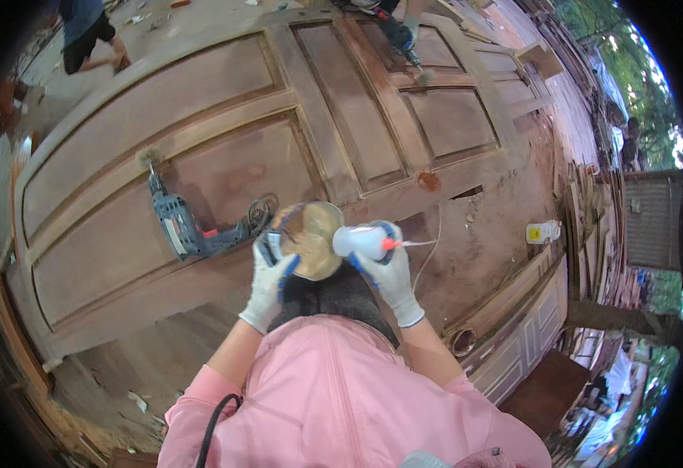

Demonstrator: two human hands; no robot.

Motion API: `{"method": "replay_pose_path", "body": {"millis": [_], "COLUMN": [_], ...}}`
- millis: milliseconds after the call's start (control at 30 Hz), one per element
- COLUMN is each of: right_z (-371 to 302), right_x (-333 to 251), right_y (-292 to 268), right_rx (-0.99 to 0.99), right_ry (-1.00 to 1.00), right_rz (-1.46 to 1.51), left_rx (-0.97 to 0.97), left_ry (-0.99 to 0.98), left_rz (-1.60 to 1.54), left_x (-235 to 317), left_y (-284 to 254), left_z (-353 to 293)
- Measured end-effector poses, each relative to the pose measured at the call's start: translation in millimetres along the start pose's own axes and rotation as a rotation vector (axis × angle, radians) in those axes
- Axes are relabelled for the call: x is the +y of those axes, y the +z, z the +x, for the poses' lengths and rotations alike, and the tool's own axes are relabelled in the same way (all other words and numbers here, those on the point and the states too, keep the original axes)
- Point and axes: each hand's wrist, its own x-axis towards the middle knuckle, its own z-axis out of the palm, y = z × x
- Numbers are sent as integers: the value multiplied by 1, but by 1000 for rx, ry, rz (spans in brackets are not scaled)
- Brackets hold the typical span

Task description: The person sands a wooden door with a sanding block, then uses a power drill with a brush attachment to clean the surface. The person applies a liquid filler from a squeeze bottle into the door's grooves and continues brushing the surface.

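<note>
My left hand (270, 274), in a white glove with blue fingers, is closed on the near left rim of a round tub (337, 210) with tan paste (308, 234) inside. My right hand (392, 274), gloved the same way, grips a white squeeze bottle (357, 241) with a red nozzle. The bottle lies on its side at the tub's right edge, its nozzle pointing right. Just beyond my hands is a large brown panelled wooden door (232, 183). A grey-blue power drill (178, 222) with a round brush on its tip rests on the door to the left.
At the far edge a co-worker's hand holds another drill (398, 35) over the door. Another person's legs (92, 51) show at the far left. A white jug (543, 232) with a yellow label stands at right, near stacked boards (591, 226). A power cord trails beside the tub.
</note>
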Motion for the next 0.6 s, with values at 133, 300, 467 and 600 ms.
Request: {"method": "replay_pose_path", "body": {"millis": [133, 300, 467, 600], "right_z": [-9, -38, -86, -128], "right_x": [15, 57, 79, 114], "right_y": [2, -20, -59, -87], "right_rx": [79, 221, 205, 264], "right_ry": [-221, -114, 394, 448], "right_rz": [-672, -535, -36, 389], "left_rx": [-170, -204, -364, -419], "left_ry": [-70, -202, -225, -352], "left_rz": [31, -43, 56, 134], "left_x": [12, -15, -59, -97], "left_y": [40, 58, 74, 113], "left_z": [-2, 0, 2, -14]}}
